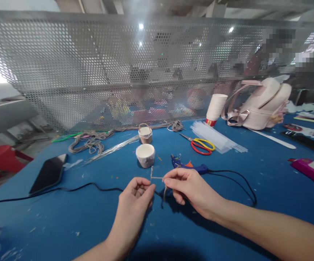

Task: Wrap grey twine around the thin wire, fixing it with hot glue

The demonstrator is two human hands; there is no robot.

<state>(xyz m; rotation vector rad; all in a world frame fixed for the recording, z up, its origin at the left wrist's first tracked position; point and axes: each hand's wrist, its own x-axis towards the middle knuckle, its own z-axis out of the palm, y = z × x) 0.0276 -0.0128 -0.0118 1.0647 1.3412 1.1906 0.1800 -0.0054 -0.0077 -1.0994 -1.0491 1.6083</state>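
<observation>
Between thumb and fingers, my right hand (185, 185) pinches a short grey cord (157, 177), whose loose end hangs below the fingertips. My left hand (137, 195) is closed in a pinch at the cord's other side, where a twisted piece stands up. Just beyond the hands sits a small white cup (145, 155) with a wrapped side. Behind that is a little basket (145, 133) with a handle and a brown lower part. A blue glue gun (189, 167) lies past my right hand.
Red-and-yellow scissors (202, 145), clear plastic sheets (218, 137), stacked paper cups (216, 108) and a pink backpack (262, 103) are at the back right. Grey cord bundles (88, 142), thin wires (113, 148) and a phone (49, 174) lie left. A black cable (91, 184) crosses the blue table.
</observation>
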